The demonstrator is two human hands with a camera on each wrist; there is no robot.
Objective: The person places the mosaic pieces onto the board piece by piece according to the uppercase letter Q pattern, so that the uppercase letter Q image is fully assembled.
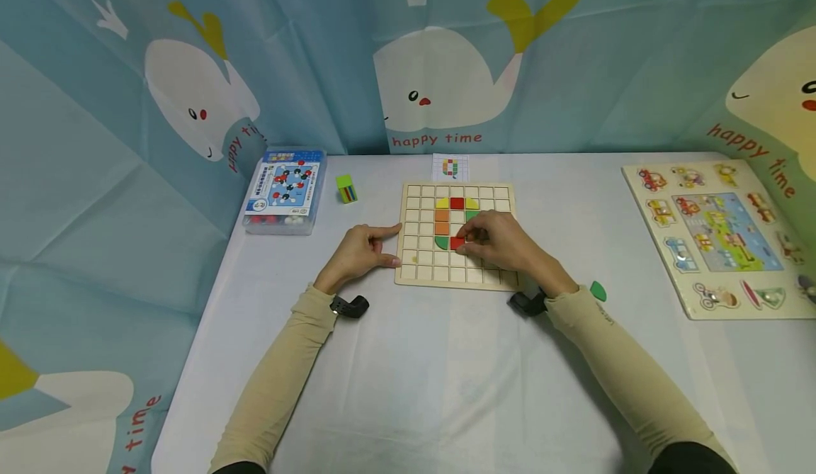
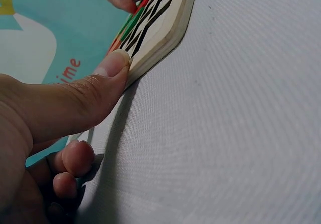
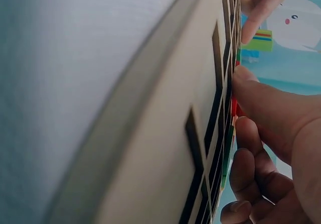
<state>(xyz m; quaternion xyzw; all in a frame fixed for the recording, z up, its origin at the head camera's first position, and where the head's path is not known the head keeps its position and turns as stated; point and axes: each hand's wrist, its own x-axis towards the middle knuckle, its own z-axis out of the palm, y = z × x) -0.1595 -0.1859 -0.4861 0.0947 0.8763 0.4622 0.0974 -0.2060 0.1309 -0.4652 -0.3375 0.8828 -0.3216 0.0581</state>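
A wooden grid board [image 1: 423, 272] lies on the table, its squares partly filled with coloured pieces. My right hand [image 1: 500, 241] is over the board and pinches a red square piece [image 1: 457, 244] between thumb and fingers, at the grid's surface. Left of that piece sits a green quarter-round piece [image 1: 441, 243]; two orange squares [image 1: 442, 222] stand in a column above it. Along the top are a yellow piece [image 1: 443, 203], a red square [image 1: 457, 203] and another yellow piece [image 1: 472, 203]. The straight thumb and index finger of my left hand [image 1: 358, 251] touch the board's left edge.
A pattern card [image 1: 450, 168] lies behind the board. To the left are a clear plastic box [image 1: 283, 190] and a small green block [image 1: 346, 188]. A loose green piece [image 1: 598, 290] lies by the right wrist; a picture puzzle board [image 1: 663, 268] is at far right.
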